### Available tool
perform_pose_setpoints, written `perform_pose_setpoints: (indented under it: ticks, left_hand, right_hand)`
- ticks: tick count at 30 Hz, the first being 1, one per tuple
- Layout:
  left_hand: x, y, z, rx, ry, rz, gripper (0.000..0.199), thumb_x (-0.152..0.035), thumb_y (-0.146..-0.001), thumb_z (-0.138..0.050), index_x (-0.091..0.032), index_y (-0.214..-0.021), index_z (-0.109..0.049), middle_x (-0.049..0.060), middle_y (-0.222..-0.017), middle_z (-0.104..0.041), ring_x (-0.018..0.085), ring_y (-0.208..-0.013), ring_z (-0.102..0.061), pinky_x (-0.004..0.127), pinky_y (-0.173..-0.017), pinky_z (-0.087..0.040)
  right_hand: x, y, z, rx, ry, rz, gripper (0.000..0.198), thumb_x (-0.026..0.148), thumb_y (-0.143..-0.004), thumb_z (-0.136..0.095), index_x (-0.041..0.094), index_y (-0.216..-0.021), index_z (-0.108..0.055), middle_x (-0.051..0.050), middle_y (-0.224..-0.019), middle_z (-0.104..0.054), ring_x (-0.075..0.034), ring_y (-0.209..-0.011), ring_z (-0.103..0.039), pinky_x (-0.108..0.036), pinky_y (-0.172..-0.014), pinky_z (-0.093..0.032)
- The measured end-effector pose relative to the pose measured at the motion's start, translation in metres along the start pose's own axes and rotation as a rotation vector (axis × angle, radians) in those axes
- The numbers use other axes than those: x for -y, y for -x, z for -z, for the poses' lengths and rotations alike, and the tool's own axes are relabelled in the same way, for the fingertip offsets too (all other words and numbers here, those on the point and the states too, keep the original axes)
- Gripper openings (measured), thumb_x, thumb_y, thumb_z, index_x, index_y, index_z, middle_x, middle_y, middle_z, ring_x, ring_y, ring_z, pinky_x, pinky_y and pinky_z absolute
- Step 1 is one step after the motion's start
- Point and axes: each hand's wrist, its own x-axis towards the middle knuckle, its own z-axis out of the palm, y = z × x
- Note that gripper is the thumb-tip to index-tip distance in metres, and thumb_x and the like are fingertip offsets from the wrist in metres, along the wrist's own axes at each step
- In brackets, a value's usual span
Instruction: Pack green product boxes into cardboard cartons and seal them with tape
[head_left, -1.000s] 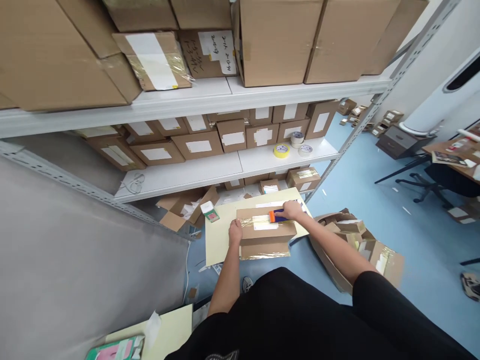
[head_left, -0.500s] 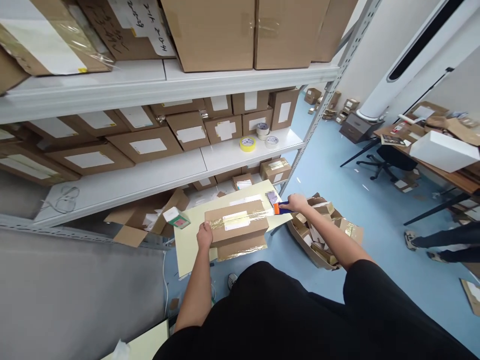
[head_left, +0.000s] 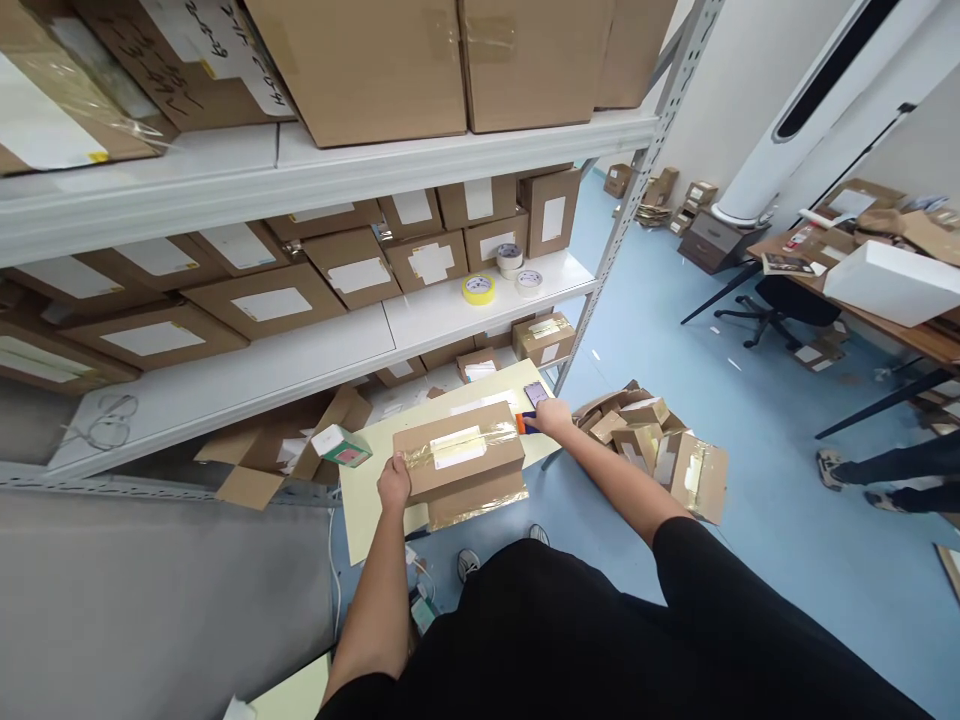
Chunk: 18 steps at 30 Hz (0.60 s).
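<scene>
Yellow board point(head_left: 375, 500) under taped box point(head_left: 459, 460), left hand point(head_left: 394, 483) gripping its left end, right hand point(head_left: 553, 415) clasping tape dispenser point(head_left: 525, 423) beside it

This is a stockroom or shipping room inside an office. From nine to one o'clock a grey metal rack point(head_left: 315, 175) runs across the view, its shelves packed with sealed cardboard boxes point(head_left: 255, 305) bearing white labels, and rolls of tape point(head_left: 478, 289) lie on the middle shelf at twelve o'clock. At two to three o'clock, across the blue floor point(head_left: 750, 480), stand a wooden desk point(head_left: 900, 330) stacked with parcels, a black office chair point(head_left: 780, 305) and a tall white air conditioner point(head_left: 810, 100), while a heap of small cartons point(head_left: 660, 445) lies on the floor at one o'clock.
</scene>
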Motion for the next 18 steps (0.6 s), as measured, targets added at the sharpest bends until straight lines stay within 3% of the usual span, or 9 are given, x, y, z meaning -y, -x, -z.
perform_pose_setpoints:
  ticks: [4, 9, 13, 18]
  left_hand:
    - [-0.001, 0.001, -0.001, -0.010, -0.051, 0.002, 0.048, -0.047, -0.106, -0.032, -0.018, -0.116, -0.069, 0.018, -0.112, -0.077, 0.035, -0.112, -0.069, 0.045, -0.098, -0.051]
    - [0.002, -0.001, -0.003, -0.012, -0.108, 0.013, 0.052, -0.047, -0.106, -0.028, -0.017, -0.116, -0.069, 0.021, -0.119, -0.075, 0.037, -0.115, -0.068, 0.046, -0.100, -0.051]
    - [0.009, -0.005, -0.006, -0.032, -0.111, 0.027, 0.060, -0.057, -0.105, -0.024, -0.020, -0.122, -0.069, 0.019, -0.124, -0.074, 0.038, -0.118, -0.067, 0.048, -0.100, -0.051]
    - [0.011, -0.004, -0.006, -0.035, -0.037, 0.086, 0.072, -0.066, -0.102, -0.020, -0.024, -0.141, -0.062, 0.016, -0.139, -0.068, 0.039, -0.129, -0.061, 0.051, -0.107, -0.048]
  right_hand:
    - [-0.010, 0.002, -0.036, 0.037, -0.012, -0.055, 0.048, 0.052, -0.097, -0.063, 0.010, -0.116, -0.075, -0.025, -0.118, -0.075, -0.033, -0.115, -0.070, -0.033, -0.092, -0.052]
    - [-0.034, 0.004, -0.088, 0.077, -0.197, -0.244, 0.053, 0.050, -0.106, -0.041, 0.008, -0.127, -0.065, -0.023, -0.121, -0.073, -0.031, -0.114, -0.070, -0.033, -0.090, -0.050]
    - [-0.034, -0.011, -0.118, 0.107, -0.282, -0.227, 0.039, 0.030, -0.104, -0.045, 0.007, -0.131, -0.061, -0.021, -0.126, -0.072, -0.027, -0.123, -0.066, -0.030, -0.097, -0.046]
    - [-0.026, -0.037, -0.139, 0.120, -0.369, -0.192, 0.035, 0.027, -0.102, -0.053, 0.009, -0.130, -0.064, -0.020, -0.132, -0.068, -0.027, -0.127, -0.063, -0.028, -0.100, -0.042]
